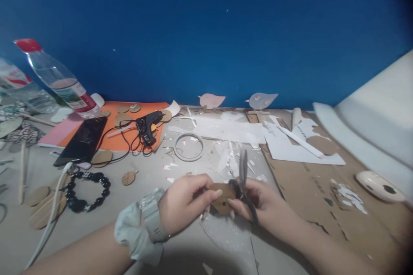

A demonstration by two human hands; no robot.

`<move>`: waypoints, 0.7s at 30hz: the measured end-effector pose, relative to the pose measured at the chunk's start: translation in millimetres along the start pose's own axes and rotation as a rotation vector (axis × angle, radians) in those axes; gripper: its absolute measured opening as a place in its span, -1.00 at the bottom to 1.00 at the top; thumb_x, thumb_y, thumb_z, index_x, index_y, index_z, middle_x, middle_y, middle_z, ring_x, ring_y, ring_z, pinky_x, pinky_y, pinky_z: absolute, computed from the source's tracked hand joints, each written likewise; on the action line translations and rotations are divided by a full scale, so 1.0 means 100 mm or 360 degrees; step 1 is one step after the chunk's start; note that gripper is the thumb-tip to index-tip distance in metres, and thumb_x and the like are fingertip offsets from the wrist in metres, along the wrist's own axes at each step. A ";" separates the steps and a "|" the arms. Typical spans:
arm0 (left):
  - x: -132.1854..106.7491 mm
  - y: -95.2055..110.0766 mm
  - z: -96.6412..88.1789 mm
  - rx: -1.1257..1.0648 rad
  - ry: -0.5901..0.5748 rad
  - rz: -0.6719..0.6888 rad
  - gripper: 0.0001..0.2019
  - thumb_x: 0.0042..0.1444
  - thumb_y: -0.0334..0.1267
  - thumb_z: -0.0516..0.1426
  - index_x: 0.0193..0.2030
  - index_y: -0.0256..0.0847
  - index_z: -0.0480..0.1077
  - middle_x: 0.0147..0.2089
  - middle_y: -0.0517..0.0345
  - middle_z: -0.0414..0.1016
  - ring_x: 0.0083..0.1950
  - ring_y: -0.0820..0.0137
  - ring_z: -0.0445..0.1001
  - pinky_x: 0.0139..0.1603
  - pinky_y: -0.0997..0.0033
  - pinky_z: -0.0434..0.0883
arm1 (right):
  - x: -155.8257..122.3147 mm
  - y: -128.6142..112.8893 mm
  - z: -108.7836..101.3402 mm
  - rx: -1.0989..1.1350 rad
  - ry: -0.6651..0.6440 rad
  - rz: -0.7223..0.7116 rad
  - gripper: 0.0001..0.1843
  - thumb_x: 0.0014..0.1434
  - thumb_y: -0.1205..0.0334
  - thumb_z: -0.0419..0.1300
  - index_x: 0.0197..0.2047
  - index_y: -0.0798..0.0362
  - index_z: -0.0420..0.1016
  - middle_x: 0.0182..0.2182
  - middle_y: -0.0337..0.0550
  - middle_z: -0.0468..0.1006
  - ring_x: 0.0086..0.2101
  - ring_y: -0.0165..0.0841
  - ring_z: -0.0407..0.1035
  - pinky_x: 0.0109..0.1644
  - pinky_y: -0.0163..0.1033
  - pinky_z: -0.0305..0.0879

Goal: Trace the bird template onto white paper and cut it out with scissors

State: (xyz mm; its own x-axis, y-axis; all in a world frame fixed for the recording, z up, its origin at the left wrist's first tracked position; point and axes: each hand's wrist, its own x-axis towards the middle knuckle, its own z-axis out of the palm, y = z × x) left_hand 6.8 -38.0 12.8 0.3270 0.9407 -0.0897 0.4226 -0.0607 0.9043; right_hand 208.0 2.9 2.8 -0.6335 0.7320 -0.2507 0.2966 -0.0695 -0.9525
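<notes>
Nearest the camera: your two forearms, the left one wearing a pale green fabric scrunchie (139, 233) and a light grey wristwatch (155, 218). Between your hands, raised over the near middle of the table (180, 253), is a small angular piece of brown cardboard (222, 201) with a few dark marks. Below it lies a translucent, film-like sheet (229, 240).

Left hand (189, 201): fingers clamped on the cardboard's left side, thumb on top. Right hand (266, 206): fingers wrapped about the black-handled scissors with grey metal blades (243, 167), thumb also pressing the cardboard's right end. Blades point up and away from you, clear of the cardboard; cannot tell whether they are fully closed.

Technique, my judgement: the step looks like turning or shaping the piece. Let the left fingers carry it and spare the right thumb for the scissors. Before any cut, bring the blades flat to the edge, feed the cardboard deep toward the pivot, and rotate the piece rather than your right wrist. Keep the left thumb behind the cutting line. Corrugated board would probably crush under a hard pinch, so grip lightly. White paper scraps (171, 166) lie beyond; keep offcuts apart from them.
</notes>
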 end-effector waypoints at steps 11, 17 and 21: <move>-0.01 -0.01 0.00 0.0039 -0.0004 0.0039 -0.70 0.19 -0.10 0.00 -0.47 -0.24 0.25 -0.60 0.30 0.32 -0.56 0.56 0.24 -0.49 0.59 0.18 | -0.01 -0.06 0.03 -0.0114 0.0330 -0.0095 -0.83 0.09 0.12 0.15 -0.34 0.05 0.33 -0.52 -0.29 0.32 -0.49 -0.43 0.20 -0.44 -0.36 0.18; -0.03 0.00 0.00 0.0042 0.0082 0.0074 -0.66 0.23 -0.06 -0.06 -0.45 -0.25 0.28 -0.60 0.27 0.31 -0.53 0.55 0.27 -0.46 0.59 0.21 | -0.03 -0.04 0.05 -0.0130 0.0182 -0.0206 -0.86 0.11 0.17 0.16 -0.36 0.05 0.32 -0.53 -0.32 0.29 -0.51 -0.47 0.18 -0.44 -0.38 0.14; -0.03 -0.02 -0.01 0.0093 0.0109 0.0130 -0.66 0.23 -0.08 -0.06 -0.45 -0.25 0.30 -0.58 0.26 0.31 -0.49 0.53 0.27 -0.43 0.58 0.21 | -0.04 0.00 0.04 -0.0389 0.0127 -0.0271 -0.87 0.11 0.22 0.15 -0.40 0.06 0.30 -0.53 -0.32 0.25 -0.50 -0.47 0.12 -0.44 -0.38 0.08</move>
State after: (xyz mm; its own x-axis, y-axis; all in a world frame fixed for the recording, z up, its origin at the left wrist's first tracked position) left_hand 4.4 -40.7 11.5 0.3046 0.9524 0.0142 0.4460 -0.1558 0.8814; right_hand 207.8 -2.8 2.8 -0.6334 0.7709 -0.0677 0.3605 0.2165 -0.9073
